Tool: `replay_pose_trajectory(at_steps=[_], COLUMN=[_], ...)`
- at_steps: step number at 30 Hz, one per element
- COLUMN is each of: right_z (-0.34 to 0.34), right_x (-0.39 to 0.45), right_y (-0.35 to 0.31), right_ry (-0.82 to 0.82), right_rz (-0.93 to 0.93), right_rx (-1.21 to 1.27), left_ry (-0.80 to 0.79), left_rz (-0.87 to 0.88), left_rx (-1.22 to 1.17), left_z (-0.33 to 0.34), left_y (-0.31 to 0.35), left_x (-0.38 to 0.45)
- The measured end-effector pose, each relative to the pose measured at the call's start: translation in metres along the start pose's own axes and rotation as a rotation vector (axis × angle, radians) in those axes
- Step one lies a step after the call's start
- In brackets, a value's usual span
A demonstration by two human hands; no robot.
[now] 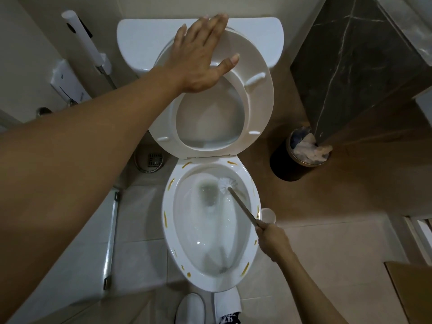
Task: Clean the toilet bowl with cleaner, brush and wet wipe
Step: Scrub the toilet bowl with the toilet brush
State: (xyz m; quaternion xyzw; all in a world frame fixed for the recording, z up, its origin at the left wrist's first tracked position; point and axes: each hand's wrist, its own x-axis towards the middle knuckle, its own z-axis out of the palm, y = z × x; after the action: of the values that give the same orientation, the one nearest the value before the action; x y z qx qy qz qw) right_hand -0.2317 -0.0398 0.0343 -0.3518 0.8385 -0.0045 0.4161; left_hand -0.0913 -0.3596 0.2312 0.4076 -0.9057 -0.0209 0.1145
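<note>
Risk: seat (254,94) is propped up only by flat, open L hand (201,54), so a slip drops it on the brush (228,183); hard scrubbing could flick water or yellow rim streaks (165,218) out. R hand (273,239) closed on brush handle, head inside bowl (210,284) nr back wall, water w/ foam below. Bin (280,160) by wall: crumpled tissue; small white cup (268,215) beside bowl, contents unseen.

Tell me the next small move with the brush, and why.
Probably sweep the white-bristled toilet brush up under the rim of the white toilet bowl: the right hand grips its handle with the head near the water, while yellow-brown streaks dot the rim.
</note>
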Motion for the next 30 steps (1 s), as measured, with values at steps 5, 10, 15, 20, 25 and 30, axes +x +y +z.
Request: replay_pose_trajectory(at_steps=[5,10,15,20,25,30], right_z=[0.000,-0.009,-0.002,0.004,-0.007,0.010], right_x=[0.017,-0.019,0.005,0.016,0.001,0.026], right_y=[-0.033,0.010,-0.009,-0.024,0.018,-0.018], right_ry=[-0.018,0.004,0.041,0.007,0.084,0.039], right_rz=[-0.040,0.014,-0.010,-0.045,-0.046,-0.201], right_rx=[-0.049,-0.117,-0.115,-0.044,-0.176,-0.116], left_ry=[0.001,0.010,0.011,0.012,0.009,0.005], left_rz=[0.003,-0.005,-0.015,-0.013,-0.018,-0.017], left_rx=[-0.003,-0.009,-0.005,0.014,0.008,0.001], left_z=[0.000,-0.001,0.000,0.001,0.000,0.001], left_y=[0.000,0.000,0.002,0.002,0.001,0.002], left_x=[0.000,-0.001,0.000,0.000,0.000,0.000])
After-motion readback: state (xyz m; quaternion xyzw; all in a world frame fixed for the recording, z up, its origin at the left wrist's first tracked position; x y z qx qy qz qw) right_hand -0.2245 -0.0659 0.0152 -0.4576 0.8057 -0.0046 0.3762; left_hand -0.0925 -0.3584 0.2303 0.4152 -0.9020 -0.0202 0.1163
